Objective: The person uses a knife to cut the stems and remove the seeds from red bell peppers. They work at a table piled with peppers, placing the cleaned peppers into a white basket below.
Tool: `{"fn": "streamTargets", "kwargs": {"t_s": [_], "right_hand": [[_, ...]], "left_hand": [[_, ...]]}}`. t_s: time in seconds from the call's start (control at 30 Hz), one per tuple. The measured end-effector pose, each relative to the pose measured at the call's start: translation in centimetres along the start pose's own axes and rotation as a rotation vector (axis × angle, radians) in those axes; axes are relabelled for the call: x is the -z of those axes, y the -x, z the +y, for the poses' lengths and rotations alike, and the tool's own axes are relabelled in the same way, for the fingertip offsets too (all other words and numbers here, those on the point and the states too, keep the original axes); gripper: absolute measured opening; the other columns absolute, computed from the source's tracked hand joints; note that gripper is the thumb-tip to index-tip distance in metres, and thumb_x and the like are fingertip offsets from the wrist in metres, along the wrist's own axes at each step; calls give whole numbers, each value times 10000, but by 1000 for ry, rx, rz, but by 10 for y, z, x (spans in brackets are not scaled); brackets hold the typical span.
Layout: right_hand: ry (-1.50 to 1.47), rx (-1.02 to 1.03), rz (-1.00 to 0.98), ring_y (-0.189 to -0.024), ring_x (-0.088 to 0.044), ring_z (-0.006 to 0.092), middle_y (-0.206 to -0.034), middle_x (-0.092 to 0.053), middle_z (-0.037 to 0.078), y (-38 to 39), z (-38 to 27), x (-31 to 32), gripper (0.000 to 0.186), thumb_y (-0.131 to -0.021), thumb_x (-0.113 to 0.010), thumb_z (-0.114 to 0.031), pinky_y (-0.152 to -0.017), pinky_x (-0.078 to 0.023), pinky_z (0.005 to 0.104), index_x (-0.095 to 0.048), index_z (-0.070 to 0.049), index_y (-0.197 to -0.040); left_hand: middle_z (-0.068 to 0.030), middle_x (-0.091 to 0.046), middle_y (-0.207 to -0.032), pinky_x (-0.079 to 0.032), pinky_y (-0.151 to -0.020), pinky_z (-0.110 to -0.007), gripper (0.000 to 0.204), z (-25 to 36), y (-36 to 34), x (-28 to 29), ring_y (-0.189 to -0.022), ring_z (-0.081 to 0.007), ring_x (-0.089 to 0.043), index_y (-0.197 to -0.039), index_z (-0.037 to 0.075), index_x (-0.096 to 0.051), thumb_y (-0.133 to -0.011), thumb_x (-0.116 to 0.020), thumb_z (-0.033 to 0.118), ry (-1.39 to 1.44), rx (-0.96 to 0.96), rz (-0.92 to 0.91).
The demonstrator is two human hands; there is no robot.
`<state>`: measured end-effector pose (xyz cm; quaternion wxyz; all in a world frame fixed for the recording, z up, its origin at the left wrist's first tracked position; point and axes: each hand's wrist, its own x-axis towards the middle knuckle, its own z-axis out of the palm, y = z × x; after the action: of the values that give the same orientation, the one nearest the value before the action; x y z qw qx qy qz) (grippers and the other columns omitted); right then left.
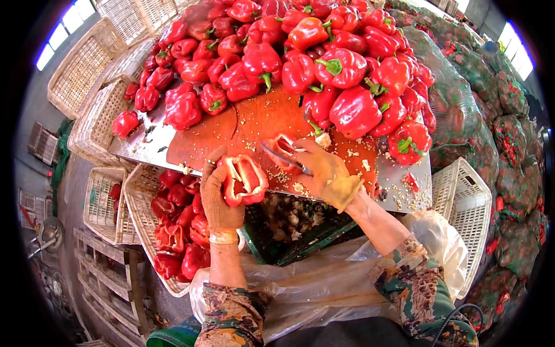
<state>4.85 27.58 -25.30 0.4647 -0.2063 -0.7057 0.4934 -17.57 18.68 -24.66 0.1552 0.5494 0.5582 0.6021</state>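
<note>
Red peppers [300, 52] heap across the metal table [413, 199] beyond my seed-strewn cutting board [254, 124]. My left hand [218, 196] is closed around an opened pepper half [243, 180] at the table's near edge. My right hand [324, 173] grips a knife [283, 159] against another pepper piece [283, 144]. White baskets [144, 202] of cut peppers sit lower left.
</note>
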Motion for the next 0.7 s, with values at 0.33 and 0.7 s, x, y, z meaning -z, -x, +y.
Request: {"fn": "streamTargets", "kwargs": {"t_s": [0.33,0.7], "right_hand": [[813,-13,-83,-973,-656,388,-1194,-612,167,-12,-16,-2,298,-833,-755,-176,-797,-546,451,-630,-69,-1081],[26,-148,-27,-755,-555,91,-787,-588,30,-47,-52,-91,206,-873,-734,-123,-690,-497,286,-646,-25,-1031]], "left_hand": [[-76,-631,-1138,-499,-900,-298,309,0,-6,59,-1016,-168,-599,-1235,-8,-625,-949,-548,78,57,291,388],[-235,-530,-1461,-417,-1099,-413,563,3,-7,114,-1339,-347,-526,-1456,3,-502,-931,-600,183,-858,156,778]]}}
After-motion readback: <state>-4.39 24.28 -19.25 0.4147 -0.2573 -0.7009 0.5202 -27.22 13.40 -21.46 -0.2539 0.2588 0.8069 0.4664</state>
